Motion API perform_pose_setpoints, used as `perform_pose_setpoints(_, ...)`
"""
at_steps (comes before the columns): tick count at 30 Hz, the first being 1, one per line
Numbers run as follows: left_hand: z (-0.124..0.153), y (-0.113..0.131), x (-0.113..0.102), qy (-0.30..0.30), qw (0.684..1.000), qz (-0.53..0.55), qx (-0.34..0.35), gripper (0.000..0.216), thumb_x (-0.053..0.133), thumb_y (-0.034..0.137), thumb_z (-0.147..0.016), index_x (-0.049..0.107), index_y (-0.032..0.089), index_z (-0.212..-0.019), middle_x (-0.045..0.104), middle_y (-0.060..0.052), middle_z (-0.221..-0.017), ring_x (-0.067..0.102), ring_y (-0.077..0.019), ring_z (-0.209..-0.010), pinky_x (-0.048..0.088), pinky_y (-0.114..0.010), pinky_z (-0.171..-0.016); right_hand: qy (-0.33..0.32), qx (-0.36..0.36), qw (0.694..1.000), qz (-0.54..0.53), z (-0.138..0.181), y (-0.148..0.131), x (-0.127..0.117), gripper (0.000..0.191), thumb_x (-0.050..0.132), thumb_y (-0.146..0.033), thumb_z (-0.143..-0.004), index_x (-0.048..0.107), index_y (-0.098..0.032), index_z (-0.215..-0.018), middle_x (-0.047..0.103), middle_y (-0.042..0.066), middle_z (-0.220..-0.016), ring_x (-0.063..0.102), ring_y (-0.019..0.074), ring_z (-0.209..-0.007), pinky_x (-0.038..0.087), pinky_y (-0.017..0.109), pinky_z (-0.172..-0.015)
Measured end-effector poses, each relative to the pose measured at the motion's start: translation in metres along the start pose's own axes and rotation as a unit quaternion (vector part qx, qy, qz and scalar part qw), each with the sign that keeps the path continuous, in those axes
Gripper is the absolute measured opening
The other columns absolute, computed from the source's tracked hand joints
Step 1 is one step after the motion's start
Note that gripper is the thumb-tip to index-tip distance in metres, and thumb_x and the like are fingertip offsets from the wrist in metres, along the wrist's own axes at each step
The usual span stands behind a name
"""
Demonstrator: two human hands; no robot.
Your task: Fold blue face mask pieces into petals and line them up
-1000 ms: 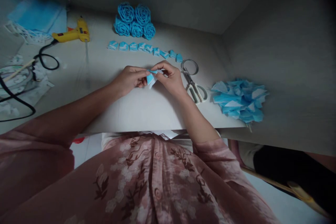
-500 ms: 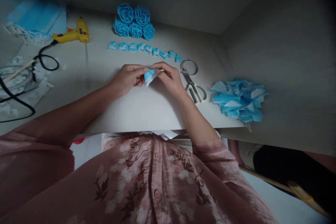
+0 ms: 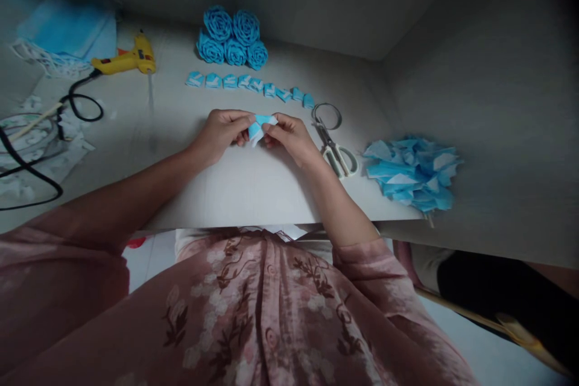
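Between my two hands, just above the table, is a small folded piece of blue and white fabric (image 3: 257, 124). My left hand (image 3: 222, 132) pinches its left side between thumb and fingers. On the right side, my right hand (image 3: 292, 136) grips it, the thumb laid over the front and the fingers behind. Beyond my hands runs a row of several small folded blue and white pieces (image 3: 230, 81). Behind that row several blue fabric roses (image 3: 235, 52) are stacked. Scissors (image 3: 335, 154) with pale handles lie right of my right hand, beside a roll of wire (image 3: 337, 108).
At the back left, a yellow glue gun (image 3: 124, 62) with a black cord lies near a stack of blue face masks (image 3: 67, 33). White scraps (image 3: 76, 132) are scattered at left. A bunch of blue and white fabric petals (image 3: 414, 172) rests at the table's right edge.
My right hand's fingers have moved from the top edge down behind the folded piece, its thumb now across the front. More of the blue face shows. My left hand keeps its pinch.
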State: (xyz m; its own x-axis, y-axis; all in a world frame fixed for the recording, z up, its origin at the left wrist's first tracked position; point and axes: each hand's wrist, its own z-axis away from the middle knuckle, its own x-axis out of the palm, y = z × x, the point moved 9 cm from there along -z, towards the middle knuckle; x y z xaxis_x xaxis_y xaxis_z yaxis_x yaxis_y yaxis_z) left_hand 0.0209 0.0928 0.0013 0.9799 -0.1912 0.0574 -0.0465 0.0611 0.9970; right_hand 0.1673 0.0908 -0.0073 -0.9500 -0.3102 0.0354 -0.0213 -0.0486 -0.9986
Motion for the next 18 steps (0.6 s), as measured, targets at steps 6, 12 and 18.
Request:
perform_pose_setpoints(6,0.001,0.0018,0.0046,-0.023,1.0,-0.005,0.0,0.032,0.084,0.038,-0.087,0.072,0.016,-0.067,0.062,0.0,-0.056,0.049,-0.0073,-0.047,0.037,-0.022,-0.048,0.01,-0.031,0.999,0.017,-0.0025,-0.0033,-0.0027,0.057,0.088,-0.073,-0.069,0.062,-0.022,-0.076,0.06,-0.004,-0.067,0.052,0.0101,-0.062,0.048,0.026,-0.062)
perform_pose_setpoints(12,0.0029,0.0062,0.0065,-0.024,1.0,-0.017,0.011,0.038,0.086,0.042,-0.084,0.068,0.017,-0.063,0.06,0.0,-0.054,0.047,-0.0072,-0.046,0.036,-0.022,-0.047,0.006,-0.04,0.999,0.03,-0.0029,-0.0034,-0.0018,0.058,0.087,-0.074,-0.07,0.061,-0.022,-0.076,0.059,-0.004,-0.065,0.052,0.011,-0.062,0.045,0.028,-0.061)
perform_pose_setpoints(18,0.0032,0.0045,0.0029,0.002,1.0,-0.027,0.011,0.034,0.082,0.04,-0.086,0.067,0.017,-0.067,0.061,0.0,-0.054,0.048,-0.0072,-0.046,0.035,-0.021,-0.047,-0.002,-0.034,0.999,0.024,0.0001,-0.0064,0.0015,0.058,0.089,-0.073,-0.069,0.062,-0.021,-0.075,0.06,-0.004,-0.067,0.054,0.0103,-0.064,0.047,0.026,-0.063)
